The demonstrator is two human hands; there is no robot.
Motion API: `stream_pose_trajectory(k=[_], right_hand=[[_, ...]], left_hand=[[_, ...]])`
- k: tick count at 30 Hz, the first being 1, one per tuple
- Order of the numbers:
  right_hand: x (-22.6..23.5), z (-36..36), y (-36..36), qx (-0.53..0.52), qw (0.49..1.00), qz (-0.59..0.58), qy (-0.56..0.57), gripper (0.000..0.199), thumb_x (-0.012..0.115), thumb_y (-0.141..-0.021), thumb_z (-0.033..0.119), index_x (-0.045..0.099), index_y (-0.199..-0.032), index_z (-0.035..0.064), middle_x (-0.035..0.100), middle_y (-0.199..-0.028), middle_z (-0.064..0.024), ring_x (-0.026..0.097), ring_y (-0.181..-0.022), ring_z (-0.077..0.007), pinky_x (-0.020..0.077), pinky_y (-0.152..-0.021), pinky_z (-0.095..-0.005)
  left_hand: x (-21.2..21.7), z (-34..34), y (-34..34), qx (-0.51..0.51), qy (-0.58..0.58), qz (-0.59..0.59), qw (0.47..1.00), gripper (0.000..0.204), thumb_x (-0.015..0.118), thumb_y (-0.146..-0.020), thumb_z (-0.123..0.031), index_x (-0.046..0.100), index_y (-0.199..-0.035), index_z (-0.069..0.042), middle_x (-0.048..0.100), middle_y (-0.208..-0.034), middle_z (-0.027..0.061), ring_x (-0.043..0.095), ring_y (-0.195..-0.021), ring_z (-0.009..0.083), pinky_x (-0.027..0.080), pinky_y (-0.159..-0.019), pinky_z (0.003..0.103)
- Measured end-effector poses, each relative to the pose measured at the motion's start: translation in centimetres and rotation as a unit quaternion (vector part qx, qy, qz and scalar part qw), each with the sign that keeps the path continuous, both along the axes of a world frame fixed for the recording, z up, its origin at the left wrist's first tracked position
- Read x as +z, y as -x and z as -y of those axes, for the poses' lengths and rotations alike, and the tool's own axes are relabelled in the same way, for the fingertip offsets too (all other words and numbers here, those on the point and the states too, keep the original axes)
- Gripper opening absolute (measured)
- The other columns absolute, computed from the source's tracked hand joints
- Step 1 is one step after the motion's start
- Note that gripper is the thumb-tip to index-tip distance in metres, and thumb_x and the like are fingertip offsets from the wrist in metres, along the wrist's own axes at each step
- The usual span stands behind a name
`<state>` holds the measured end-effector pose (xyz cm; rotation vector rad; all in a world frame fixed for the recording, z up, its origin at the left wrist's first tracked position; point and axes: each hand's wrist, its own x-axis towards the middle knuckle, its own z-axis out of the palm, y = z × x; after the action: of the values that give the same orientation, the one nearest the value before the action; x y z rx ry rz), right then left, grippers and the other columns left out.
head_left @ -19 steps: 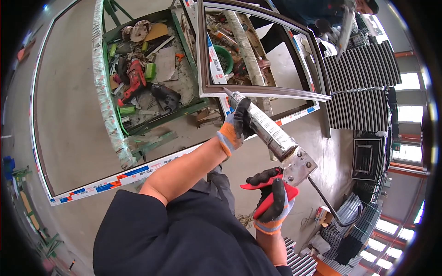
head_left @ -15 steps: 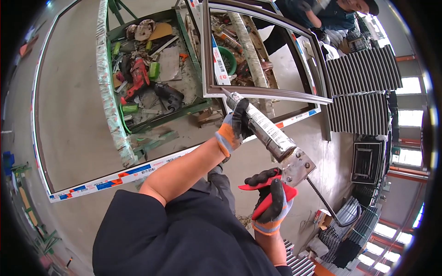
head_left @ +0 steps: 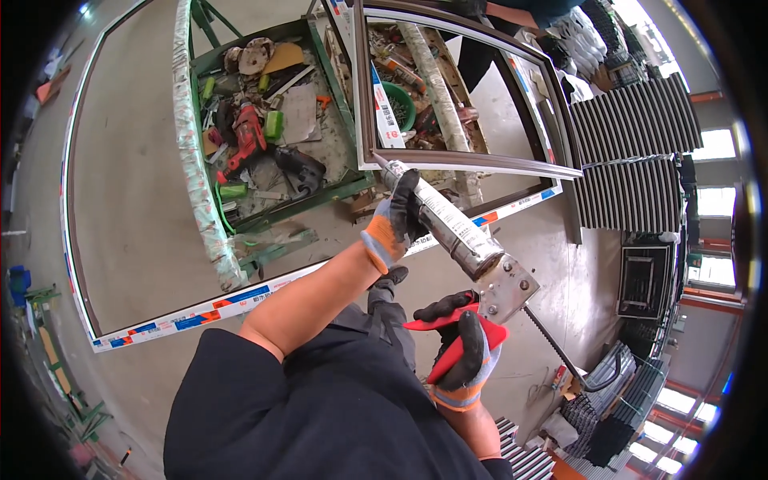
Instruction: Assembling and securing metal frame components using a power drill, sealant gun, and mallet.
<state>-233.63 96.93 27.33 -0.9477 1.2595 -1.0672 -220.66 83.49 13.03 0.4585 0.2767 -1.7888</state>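
A caulking gun (head_left: 510, 290) with a white printed sealant tube (head_left: 445, 214) slants across the middle. My gloved left hand (head_left: 398, 216) is wrapped around the front of the tube. My gloved right hand (head_left: 464, 349) closes around the red handle and trigger at the back, below the metal plate. The nozzle (head_left: 379, 160) points up and left, its tip at the near left corner of a dark brown window frame (head_left: 472, 160). That smaller frame rests over a large frame (head_left: 208, 314) with printed protective film along its edges. Whether sealant is coming out is too small to tell.
A green tool tray (head_left: 332, 188) holds a red power drill (head_left: 246, 138), a black tool and scraps. Beyond the window frame a co-worker's arm (head_left: 512, 14) shows. Stacked dark profiles (head_left: 632, 120) stand at the right, with a green bowl (head_left: 400, 104) of small parts under the frame.
The caulking gun and both my hands have shifted slightly left, the nozzle tip moving along the near edge to the corner. The co-worker has bent lower, mostly out of view.
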Motion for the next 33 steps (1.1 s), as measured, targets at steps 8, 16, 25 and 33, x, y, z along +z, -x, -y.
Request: stream_pose_trajectory(k=[8,16,25,33], right_hand=[[0.3,-0.6,-0.8,0.04,0.999,0.009,-0.007,0.038,0.05,-0.094,0.023,0.052,-0.112,-0.0104,0.061,-0.104,-0.0201,0.063,-0.095,-0.0316,0.0498,-0.091,-0.0451],[-0.4,-1.1,-0.5,0.145,0.887,-0.262,0.351,0.022,0.049,-0.092,0.004,0.062,-0.11,0.0037,0.053,-0.051,-0.0028,0.054,-0.047,-0.0227,0.0452,-0.052,-0.0337],[-6.0,-2.3,7.1,0.059,0.983,0.15,-0.084,0.065,0.069,-0.076,0.021,0.046,-0.13,-0.0088,0.06,-0.116,-0.0249,0.059,-0.112,-0.0411,0.046,-0.099,-0.055],[-8.0,-3.8,8.8,0.026,0.971,0.2,-0.125,0.068,0.071,-0.071,0.018,0.046,-0.13,-0.0064,0.06,-0.115,-0.0241,0.059,-0.11,-0.0423,0.0474,-0.097,-0.0558]], left_hand=[[-1.0,0.2,-0.7,-0.006,-0.042,0.025,0.999,0.043,0.073,-0.084,-0.043,0.056,-0.111,-0.013,0.063,-0.094,0.004,0.064,-0.088,0.0213,0.054,-0.087,0.041],[-2.3,-0.3,-1.6,0.015,0.017,-0.002,1.0,0.043,0.068,-0.088,-0.047,0.057,-0.112,-0.014,0.064,-0.092,0.0022,0.065,-0.086,0.0206,0.055,-0.085,0.039],[2.2,-8.4,-2.0,0.128,-0.028,0.196,0.972,0.034,0.068,-0.09,-0.03,0.057,-0.115,-0.01,0.063,-0.101,0.0037,0.062,-0.096,0.0197,0.053,-0.084,0.036],[2.8,-9.9,-0.1,0.069,-0.084,0.24,0.965,0.041,0.073,-0.086,-0.032,0.059,-0.11,-0.002,0.066,-0.097,0.0075,0.066,-0.088,0.0185,0.056,-0.077,0.032]])
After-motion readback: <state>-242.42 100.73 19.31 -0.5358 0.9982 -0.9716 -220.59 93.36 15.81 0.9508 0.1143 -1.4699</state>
